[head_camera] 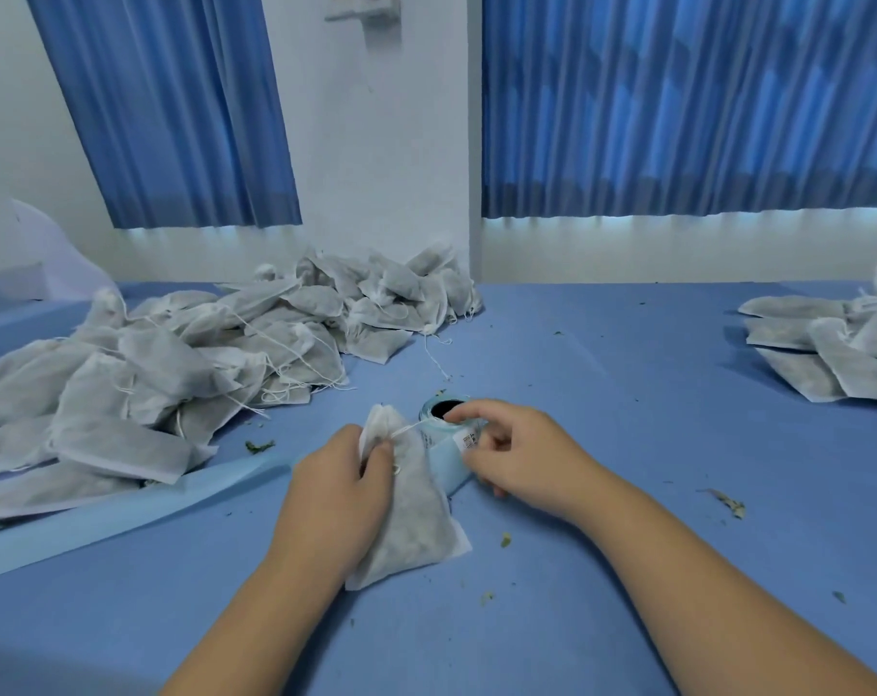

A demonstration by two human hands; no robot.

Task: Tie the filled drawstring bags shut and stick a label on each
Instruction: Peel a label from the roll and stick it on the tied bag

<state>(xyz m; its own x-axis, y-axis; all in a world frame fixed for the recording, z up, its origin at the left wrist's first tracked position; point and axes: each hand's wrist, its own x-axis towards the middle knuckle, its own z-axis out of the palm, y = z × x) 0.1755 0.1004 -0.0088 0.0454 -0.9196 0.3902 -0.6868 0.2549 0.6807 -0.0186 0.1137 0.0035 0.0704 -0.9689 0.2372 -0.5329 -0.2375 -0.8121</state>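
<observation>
Two hands meet just beside the label roll (pixel 444 411): your left hand (pixel 341 494) clamps the drawstring bag (pixel 411 514) at its neck, your right hand (pixel 516 449) pinches the drawstring (pixel 406 430); jerking could snap it.

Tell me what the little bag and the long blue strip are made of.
The bag looks like thin, matte non-woven fabric: whitish, with dark filling showing through. The blue strip seems smooth, slightly shiny paper, perhaps label backing: it lies flat like ribbon.
</observation>
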